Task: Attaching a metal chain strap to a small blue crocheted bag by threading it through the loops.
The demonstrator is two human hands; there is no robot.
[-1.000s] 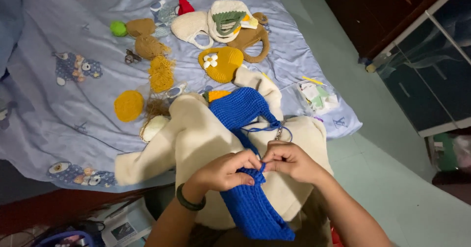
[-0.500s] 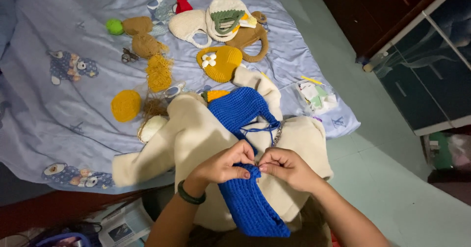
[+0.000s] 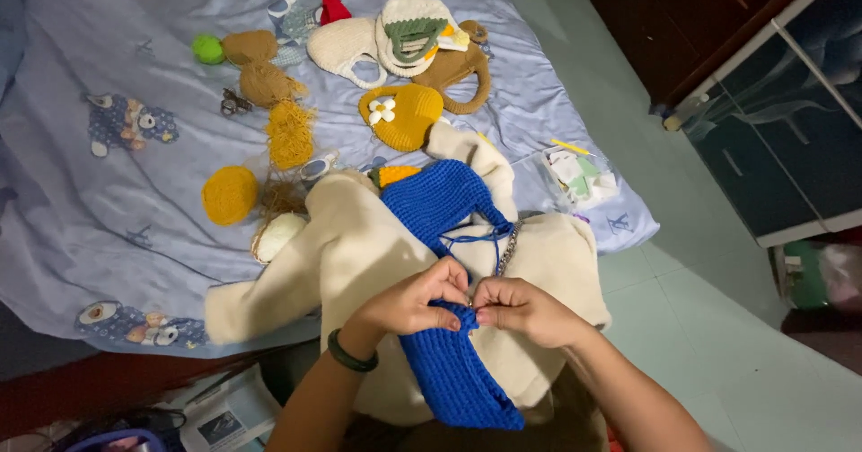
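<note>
The blue knit (image 3: 449,344) is pinched by the left hand (image 3: 415,298) and right hand (image 3: 521,308), fingertips closed together on it, above the cream cloth (image 3: 359,245). Little has changed since before; the grip is kept.

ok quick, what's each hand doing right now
Left hand: closed, pinching the blue crocheted piece.
Right hand: closed, pinching the same piece at its edge.
</note>
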